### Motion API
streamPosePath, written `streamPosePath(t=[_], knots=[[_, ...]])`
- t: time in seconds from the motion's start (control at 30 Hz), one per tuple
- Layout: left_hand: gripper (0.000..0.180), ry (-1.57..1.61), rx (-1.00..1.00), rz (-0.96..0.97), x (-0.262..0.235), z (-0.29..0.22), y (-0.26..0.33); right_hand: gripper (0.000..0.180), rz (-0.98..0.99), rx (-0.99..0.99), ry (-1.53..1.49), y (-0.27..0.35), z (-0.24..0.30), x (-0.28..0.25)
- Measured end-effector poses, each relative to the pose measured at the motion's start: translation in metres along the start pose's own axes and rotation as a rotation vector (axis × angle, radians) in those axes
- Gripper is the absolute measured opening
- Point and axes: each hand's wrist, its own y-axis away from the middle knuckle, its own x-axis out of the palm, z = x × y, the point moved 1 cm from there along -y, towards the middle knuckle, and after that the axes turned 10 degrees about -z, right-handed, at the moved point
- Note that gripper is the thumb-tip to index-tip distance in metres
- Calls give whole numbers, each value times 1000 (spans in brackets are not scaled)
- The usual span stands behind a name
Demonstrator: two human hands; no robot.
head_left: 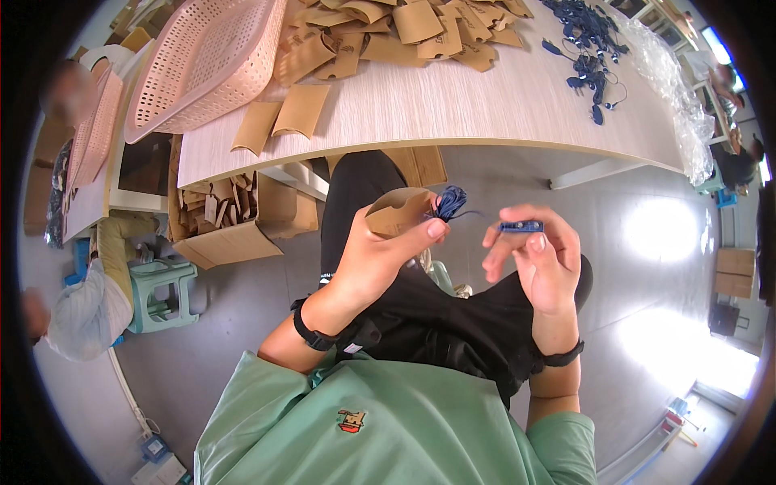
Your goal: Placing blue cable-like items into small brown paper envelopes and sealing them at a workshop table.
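Note:
Above my lap, my left hand (364,263) is closed round a brown cardboard pillow box (396,217). A coiled bundle of thin dark-blue cord (451,202) sits at the box's right end, by my left thumb tip. To the right, my right hand (548,271) pinches a small flat blue piece (521,226) between thumb and fingers. A thin strand leads from the bundle toward that piece; whether they join, I cannot tell. More flat brown boxes (420,22) lie heaped on the table, and dark-blue corded pieces (594,48) are piled at its right.
A pink perforated basket (202,113) stands on the table's left. Clear plastic wrap (663,73) hangs along the right edge. Below are an open carton (230,250) of brown pieces and a green stool (162,291). At the far left sits a person (89,315).

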Motion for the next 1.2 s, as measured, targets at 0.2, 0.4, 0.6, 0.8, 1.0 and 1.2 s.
streamPosePath(t=[0.2,0.4,0.6,0.8,1.0,1.2], knots=[[28,-174,104,18,14,-7,2,19,44,-313,977,-1,10,6],[25,-215,232,133,21,-3,3,20,28,-412,1100,-4,11,14],[22,-227,292,137,24,-3,7,21,-10,-341,1081,-1,11,12],[19,-280,315,160,31,3,7,22,-70,-226,1008,4,5,10],[21,-325,450,164,42,10,3,22,-175,-171,670,6,-9,14],[22,-485,544,160,29,1,-6,28,-253,-236,522,13,6,14]])
